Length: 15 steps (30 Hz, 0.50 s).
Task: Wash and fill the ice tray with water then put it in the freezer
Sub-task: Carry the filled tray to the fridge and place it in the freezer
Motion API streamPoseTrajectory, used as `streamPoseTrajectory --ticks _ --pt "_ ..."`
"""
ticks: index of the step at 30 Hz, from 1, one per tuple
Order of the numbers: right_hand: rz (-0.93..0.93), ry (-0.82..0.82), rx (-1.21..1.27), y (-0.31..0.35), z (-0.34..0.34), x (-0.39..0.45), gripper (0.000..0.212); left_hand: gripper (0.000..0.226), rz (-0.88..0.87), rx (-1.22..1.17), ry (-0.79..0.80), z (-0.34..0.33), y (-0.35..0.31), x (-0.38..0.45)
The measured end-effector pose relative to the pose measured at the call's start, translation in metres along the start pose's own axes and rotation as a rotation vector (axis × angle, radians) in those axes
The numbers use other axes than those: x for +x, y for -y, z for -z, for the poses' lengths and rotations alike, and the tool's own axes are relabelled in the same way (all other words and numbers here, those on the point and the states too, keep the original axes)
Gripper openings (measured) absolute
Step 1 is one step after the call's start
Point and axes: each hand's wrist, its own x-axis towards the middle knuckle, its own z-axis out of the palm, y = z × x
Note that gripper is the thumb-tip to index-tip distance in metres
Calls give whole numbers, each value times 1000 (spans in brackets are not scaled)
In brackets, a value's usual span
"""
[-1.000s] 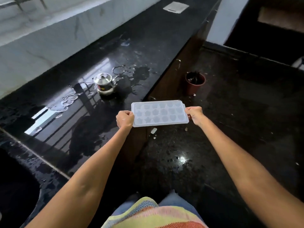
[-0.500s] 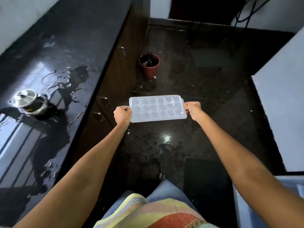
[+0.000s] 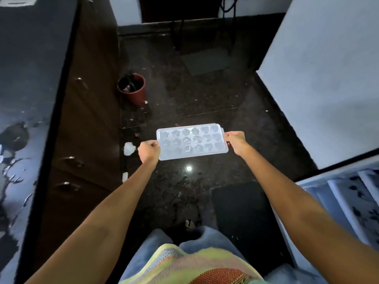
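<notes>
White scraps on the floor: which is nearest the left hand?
The larger white scrap, just left of the left hand gripping the ice tray. The smaller scrap lies nearer the camera, beside the forearm.

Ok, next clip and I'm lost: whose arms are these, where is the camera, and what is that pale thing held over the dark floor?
There is no machine here. A person wears a wide-angle camera on the head, so the one view looks forward and down along both bare arms. The left hand and the right hand each grip one short end of a clear plastic ice tray with shaped moulds, held roughly level above the dark speckled floor. Whether the moulds hold water I cannot tell for sure. On the left runs a wet black stone counter over brown cabinet drawers. A red-brown bucket stands on the floor by the cabinets. On the right is a large white appliance, and at the lower right something with white shelves, perhaps an open fridge door.
</notes>
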Motion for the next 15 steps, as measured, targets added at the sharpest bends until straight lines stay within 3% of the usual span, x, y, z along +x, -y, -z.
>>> streamPoseTrajectory --ticks 8,15 --pt "-113 -171 132 -39 63 9 7 25 -95 81 170 -69 -28 0" --pt "-184 -362 271 -72 107 4 12 27 -196 124 389 -123 -56 6"
